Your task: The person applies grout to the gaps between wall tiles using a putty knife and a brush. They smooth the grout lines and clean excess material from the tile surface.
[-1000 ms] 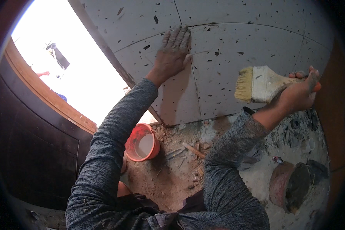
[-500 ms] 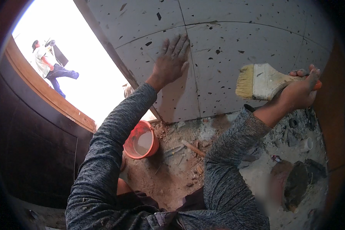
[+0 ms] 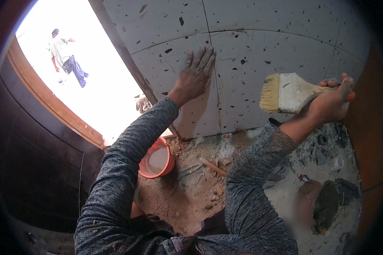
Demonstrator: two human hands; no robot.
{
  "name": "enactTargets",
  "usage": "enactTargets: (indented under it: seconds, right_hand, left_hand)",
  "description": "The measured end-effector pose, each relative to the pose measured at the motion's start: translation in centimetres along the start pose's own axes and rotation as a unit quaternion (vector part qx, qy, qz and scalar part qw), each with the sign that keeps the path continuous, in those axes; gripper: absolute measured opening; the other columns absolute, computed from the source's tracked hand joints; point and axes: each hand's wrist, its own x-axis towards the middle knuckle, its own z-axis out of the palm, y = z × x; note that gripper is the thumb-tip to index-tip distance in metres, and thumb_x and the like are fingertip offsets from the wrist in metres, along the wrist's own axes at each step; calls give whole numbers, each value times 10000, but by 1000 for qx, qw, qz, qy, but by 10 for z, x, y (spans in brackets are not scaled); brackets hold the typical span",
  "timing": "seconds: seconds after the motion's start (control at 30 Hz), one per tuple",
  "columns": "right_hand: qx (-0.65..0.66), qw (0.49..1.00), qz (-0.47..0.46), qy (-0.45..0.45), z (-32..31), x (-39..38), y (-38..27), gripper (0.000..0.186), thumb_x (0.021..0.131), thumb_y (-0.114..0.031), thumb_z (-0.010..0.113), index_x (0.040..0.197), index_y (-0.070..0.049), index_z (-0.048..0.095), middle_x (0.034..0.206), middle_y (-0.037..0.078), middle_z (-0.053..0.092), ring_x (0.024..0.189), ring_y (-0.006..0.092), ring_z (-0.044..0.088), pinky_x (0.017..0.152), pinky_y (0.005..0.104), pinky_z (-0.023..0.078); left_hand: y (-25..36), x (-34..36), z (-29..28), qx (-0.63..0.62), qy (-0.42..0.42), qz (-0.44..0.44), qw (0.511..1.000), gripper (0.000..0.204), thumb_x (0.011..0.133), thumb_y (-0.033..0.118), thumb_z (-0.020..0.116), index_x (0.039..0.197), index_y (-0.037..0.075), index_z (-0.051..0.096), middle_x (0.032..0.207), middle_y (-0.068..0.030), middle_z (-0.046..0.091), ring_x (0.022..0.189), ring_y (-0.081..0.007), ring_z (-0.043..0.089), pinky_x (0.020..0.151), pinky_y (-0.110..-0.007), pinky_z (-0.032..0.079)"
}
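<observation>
Speckled white wall tiles (image 3: pixel 259 46) fill the upper view above a dusty floor (image 3: pixel 191 199) littered with rubble. An orange bucket (image 3: pixel 156 158) holding pale liquid stands on the floor at the wall's foot. The left hand (image 3: pixel 195 76) lies open and flat on a tile beside a joint. The right hand (image 3: pixel 332 102) grips a wide paintbrush (image 3: pixel 287 92), long axis horizontal, bristles pointing left
</observation>
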Motion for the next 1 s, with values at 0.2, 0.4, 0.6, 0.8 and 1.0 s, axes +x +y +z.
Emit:
enactTargets:
  seconds: [0.2, 0.4, 0.6, 0.8, 1.0]
  right_hand:
    - [10, 1000, 4, -2, 3, -6, -6, 375, 993, -334, 617, 1106, 22, 655, 703, 43, 581, 600, 123, 562, 552, 280, 499]
    - [15, 1000, 0, -4, 4, -5, -6, 382, 995, -341, 615, 1104, 22, 660, 697, 36, 580, 587, 117, 554, 538, 270, 489]
    - [1, 1000, -4, -3, 1, -5, -9, 382, 1000, -351, 601, 1075, 18, 667, 686, 39, 580, 582, 124, 557, 539, 289, 486]
    - [6, 1000, -21, -18, 2, -4, -15, 452, 1022, -415, 559, 1100, 20, 651, 692, 49, 583, 590, 146, 571, 583, 316, 496]
    - [-16, 995, -60, -76, 6, -4, -18, 464, 1040, -437, 537, 1108, 9, 645, 740, 68, 604, 628, 149, 582, 615, 307, 505]
  left_hand:
    - [4, 20, -14, 35, -6, -12, 999, 791, 925, 363, 620, 1553, -13, 321, 1646, -225, 243, 1526, -385, 236, 1215, -597, 195]
    - [-6, 45, -24, 10, 30, -24, 999, 846, 913, 426, 629, 1551, -33, 314, 1654, -234, 217, 1533, -382, 217, 1229, -589, 149]
    - [-1, 46, -24, 22, 28, -32, 999, 830, 921, 407, 627, 1551, -31, 312, 1656, -235, 206, 1541, -382, 195, 1239, -579, 139]
    - [2, 37, -23, 18, 28, -28, 999, 790, 934, 368, 623, 1543, -34, 322, 1650, -237, 217, 1538, -386, 193, 1243, -564, 164]
    - [-1, -13, -24, -168, 60, -119, 977, 769, 908, 302, 670, 1513, -53, 354, 1631, -268, 213, 1530, -412, 180, 1244, -550, 178]
